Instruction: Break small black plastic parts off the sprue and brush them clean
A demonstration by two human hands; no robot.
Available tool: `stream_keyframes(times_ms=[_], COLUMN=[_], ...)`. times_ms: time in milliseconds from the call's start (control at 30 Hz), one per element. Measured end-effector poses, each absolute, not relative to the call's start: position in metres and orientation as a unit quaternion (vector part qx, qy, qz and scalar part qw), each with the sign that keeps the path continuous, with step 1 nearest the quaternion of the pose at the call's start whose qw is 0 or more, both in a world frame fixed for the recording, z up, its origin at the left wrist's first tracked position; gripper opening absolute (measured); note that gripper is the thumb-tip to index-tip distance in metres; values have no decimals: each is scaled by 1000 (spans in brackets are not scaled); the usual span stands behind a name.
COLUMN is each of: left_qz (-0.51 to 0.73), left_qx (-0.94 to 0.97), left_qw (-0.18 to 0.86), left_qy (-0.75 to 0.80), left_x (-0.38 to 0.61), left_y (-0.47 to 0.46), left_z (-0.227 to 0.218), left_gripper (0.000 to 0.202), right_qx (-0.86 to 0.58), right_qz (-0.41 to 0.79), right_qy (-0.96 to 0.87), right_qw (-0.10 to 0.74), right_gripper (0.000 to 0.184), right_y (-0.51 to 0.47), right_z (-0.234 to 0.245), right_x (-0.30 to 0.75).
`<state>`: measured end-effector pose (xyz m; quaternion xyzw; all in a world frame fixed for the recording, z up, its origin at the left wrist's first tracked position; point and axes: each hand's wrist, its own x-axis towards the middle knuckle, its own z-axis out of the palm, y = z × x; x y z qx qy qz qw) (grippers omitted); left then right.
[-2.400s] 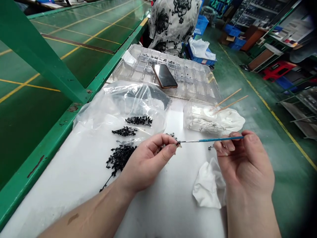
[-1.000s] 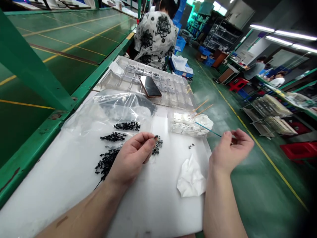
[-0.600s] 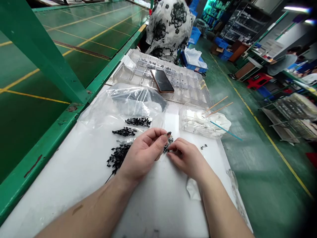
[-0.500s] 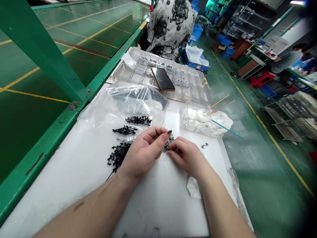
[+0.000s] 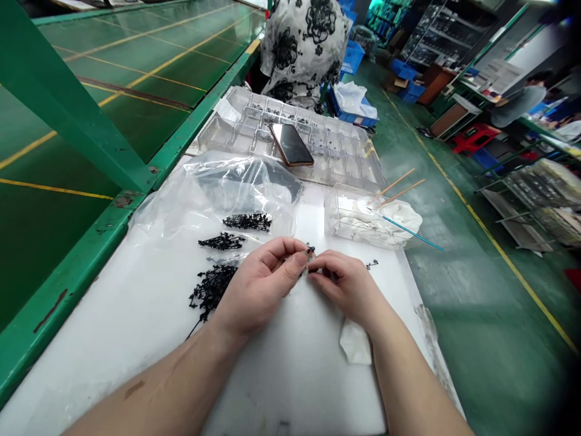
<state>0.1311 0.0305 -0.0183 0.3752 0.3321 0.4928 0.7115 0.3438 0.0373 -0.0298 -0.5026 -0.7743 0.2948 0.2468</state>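
Note:
My left hand (image 5: 265,284) pinches a small black plastic part (image 5: 310,249) between thumb and forefinger. My right hand (image 5: 347,284) meets it fingertip to fingertip, its fingers pinched on the same part. Both hover just above the white table (image 5: 136,327). Left of my left hand lie black sprues of small parts (image 5: 211,289), with two more (image 5: 221,242) on a clear plastic bag (image 5: 218,191). A blue-handled brush (image 5: 408,233) rests across a clear box (image 5: 358,218) holding white cloth. A stray black piece (image 5: 372,264) lies by the box.
A crumpled white cloth (image 5: 354,342) lies under my right wrist. Clear compartment trays (image 5: 336,151) carry a phone (image 5: 290,144). Two wooden sticks (image 5: 399,188) lean in the box. A person in a floral top (image 5: 304,42) sits beyond. A green frame (image 5: 82,121) borders the table's left.
My right hand set the blue brush down across the clear box and came over to my left hand. Both now pinch the black part together.

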Motion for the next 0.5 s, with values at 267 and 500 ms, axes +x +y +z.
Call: stream_keyframes(times_ms=[267,500], left_qz=[464,419], left_qx=[411,490], left_qw=[705,671], left_qy=[344,366], left_x=[130,129], left_y=[31,28], left_z=[-14,-6], left_gripper=[14,16], right_qx=[-528,-444], right_qz=[333,479], right_qy=[-719,-556], right_qw=[305,515], right_gripper=[9,9], right_y=[34,18], right_z=[-23,-13], right_x=[350,350])
